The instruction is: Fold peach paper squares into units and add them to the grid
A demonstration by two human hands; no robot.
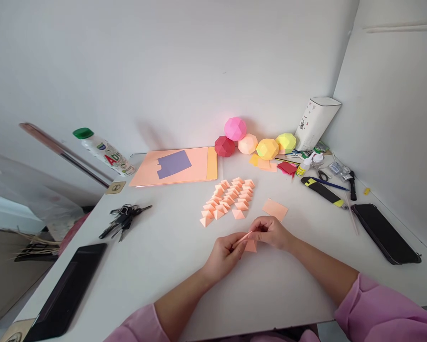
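Note:
Between my two hands is a small folded piece of peach paper, seen nearly edge-on. My left hand pinches its left end, and my right hand pinches the right end with thumb and fingers. Just beneath them another bit of peach paper shows, partly hidden; whether it is joined to the held piece I cannot tell. Beyond my right hand lies a flat peach paper slip. Several folded peach paper units, like little pyramids, stand in rows ahead of my hands.
Faceted paper balls sit against the wall. Peach sheets lie back left, near a white bottle. Keys and a black tablet-like object are left. A utility knife, glue bottle and black case lie right.

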